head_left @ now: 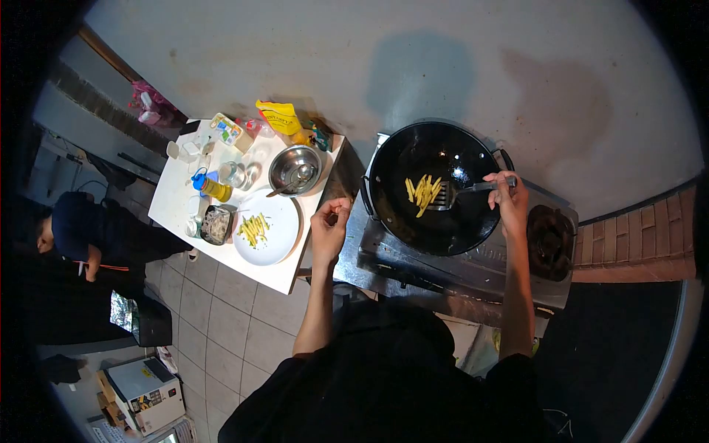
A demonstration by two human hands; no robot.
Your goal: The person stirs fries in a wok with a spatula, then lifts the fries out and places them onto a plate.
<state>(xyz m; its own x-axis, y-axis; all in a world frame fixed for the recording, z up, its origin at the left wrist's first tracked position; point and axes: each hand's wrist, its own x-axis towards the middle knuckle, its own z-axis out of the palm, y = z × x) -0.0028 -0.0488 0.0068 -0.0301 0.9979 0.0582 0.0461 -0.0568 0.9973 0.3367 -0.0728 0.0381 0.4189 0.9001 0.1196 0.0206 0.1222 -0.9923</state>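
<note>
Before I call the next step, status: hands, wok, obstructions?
Right hand holds spatula; left hand curled, nothing visible in it. Yellow strips in wok, by spatula's blade. No obstruction seen.

Place: a kitchen or cooking corner; cannot tell whether home or business.
Wok [399, 221]: large, black, with yellow strips [424, 195] and a spatula [459, 192] inside.
Stove [473, 269]: metal, set under the wok against a plain wall [310, 59], with another burner [551, 240] alongside.
Table [277, 277]: laden with a steel bowl [284, 168], a white plate [281, 240] of cut strips [252, 230], a blue-capped bottle [216, 190] and a yellow bag [279, 117].
Floor [221, 317]: laid in pale square tiles.
</note>
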